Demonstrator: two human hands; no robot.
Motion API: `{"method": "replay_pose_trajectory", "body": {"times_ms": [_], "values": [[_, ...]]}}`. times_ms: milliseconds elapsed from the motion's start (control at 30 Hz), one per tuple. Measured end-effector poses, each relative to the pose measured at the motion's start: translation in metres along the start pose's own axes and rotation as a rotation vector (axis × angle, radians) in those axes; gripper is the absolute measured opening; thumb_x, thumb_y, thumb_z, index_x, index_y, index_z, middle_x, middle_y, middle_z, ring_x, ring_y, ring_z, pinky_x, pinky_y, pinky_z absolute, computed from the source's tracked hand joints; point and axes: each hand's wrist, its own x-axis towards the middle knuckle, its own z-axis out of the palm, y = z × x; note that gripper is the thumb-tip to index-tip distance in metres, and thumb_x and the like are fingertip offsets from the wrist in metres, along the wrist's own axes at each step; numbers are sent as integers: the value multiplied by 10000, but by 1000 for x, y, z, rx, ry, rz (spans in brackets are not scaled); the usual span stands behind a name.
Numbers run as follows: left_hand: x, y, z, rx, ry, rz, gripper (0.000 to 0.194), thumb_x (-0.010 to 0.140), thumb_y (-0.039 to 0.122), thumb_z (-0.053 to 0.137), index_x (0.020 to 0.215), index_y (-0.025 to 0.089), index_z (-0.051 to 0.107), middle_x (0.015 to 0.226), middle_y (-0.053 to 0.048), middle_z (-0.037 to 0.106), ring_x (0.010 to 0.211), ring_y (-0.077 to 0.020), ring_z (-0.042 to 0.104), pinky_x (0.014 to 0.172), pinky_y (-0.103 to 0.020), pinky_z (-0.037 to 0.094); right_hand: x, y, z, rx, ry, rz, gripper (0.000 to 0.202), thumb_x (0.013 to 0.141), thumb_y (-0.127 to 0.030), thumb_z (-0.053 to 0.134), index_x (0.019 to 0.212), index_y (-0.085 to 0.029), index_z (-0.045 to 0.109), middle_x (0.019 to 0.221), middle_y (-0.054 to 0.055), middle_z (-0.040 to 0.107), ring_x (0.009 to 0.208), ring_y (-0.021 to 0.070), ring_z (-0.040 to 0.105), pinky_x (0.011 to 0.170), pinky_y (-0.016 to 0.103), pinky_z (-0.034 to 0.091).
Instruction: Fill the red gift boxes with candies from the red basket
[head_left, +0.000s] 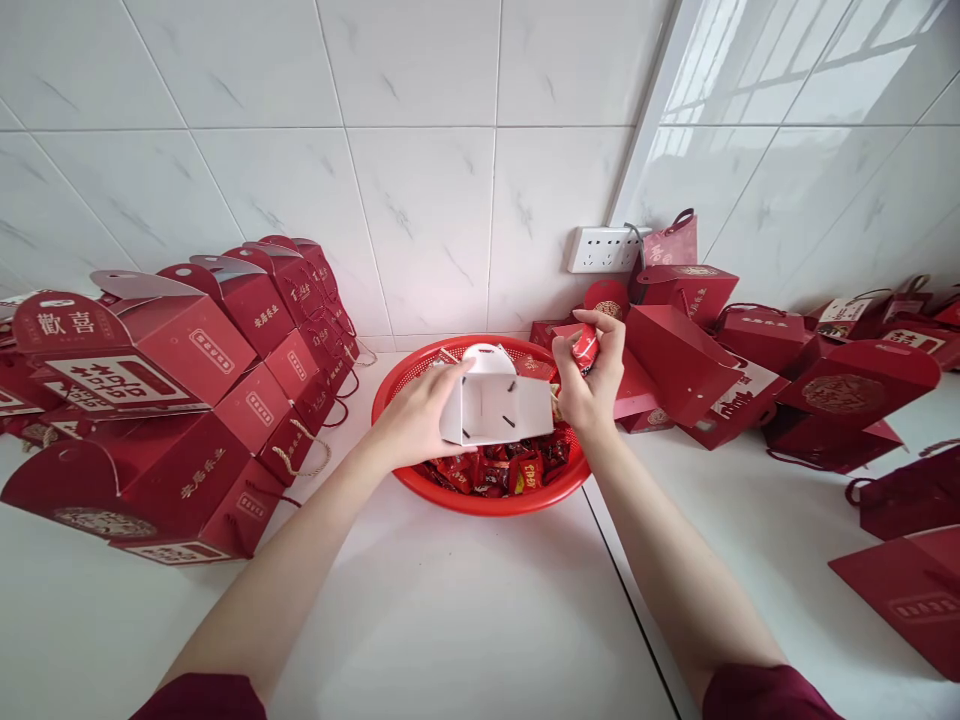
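My left hand (424,415) is closed round one side of an open gift box (491,408), whose white inside faces me. Small dark cord ends stick out of the box's inner walls, and nothing else shows in it. To the right of the box, my right hand (596,375) is raised and pinches a small red wrapped candy (585,347). Below both hands stands a round red plastic basket (487,507) with many candies in red and dark wrappers (517,470). The box hides part of the basket's middle.
Red gift boxes with rope handles (172,350) stand stacked at the left. More red boxes (690,370) lie jumbled at the right, some tilted. A power strip (604,250) is on the tiled wall behind. A dark seam crosses the white table (480,620).
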Motion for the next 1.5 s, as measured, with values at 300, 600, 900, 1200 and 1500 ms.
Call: {"method": "replay_pose_trajectory", "body": {"times_ms": [300, 600, 900, 1200, 1500], "values": [[-1, -2, -2, -104, -88, -105, 1171, 678, 478, 848, 1586, 398, 113, 1642, -47, 284, 1492, -318, 336, 1178, -499, 402, -4, 1, 0, -17, -69, -49, 351, 904, -294, 581, 1243, -272, 494, 927, 11, 611, 756, 185, 587, 754, 373, 503], [1, -2, 2, -127, -49, -132, 1203, 670, 534, 838, 1595, 341, 95, 1649, -93, 264, 1498, -335, 322, 1186, -499, 382, -3, -3, 1, -115, -97, -110, 404, 801, -246, 653, 1185, -243, 530, 923, 10, 634, 631, 149, 558, 617, 308, 496], [1, -1, -2, -148, -52, -165, 1176, 684, 505, 834, 1594, 371, 101, 1654, -87, 272, 1493, -355, 334, 1157, -529, 398, -5, -5, 1, -156, -196, -81, 423, 781, -240, 621, 1193, -255, 527, 976, 27, 657, 670, 172, 588, 653, 320, 509], [-5, -5, 0, -32, 140, 30, 1312, 608, 462, 889, 1604, 333, 46, 1600, -118, 366, 1424, -366, 436, 1112, -470, 460, -5, -6, 1, -141, -89, -114, 421, 778, -256, 606, 1189, -254, 514, 947, 31, 638, 697, 186, 599, 668, 339, 518], [-4, -2, 0, -74, 117, -73, 1162, 627, 530, 871, 1559, 340, 203, 1587, -104, 377, 1423, -350, 438, 1120, -472, 456, -5, -10, 0, -62, 32, -160, 443, 914, -489, 534, 1288, -256, 493, 1167, 104, 588, 951, 253, 643, 840, 429, 544]]}}
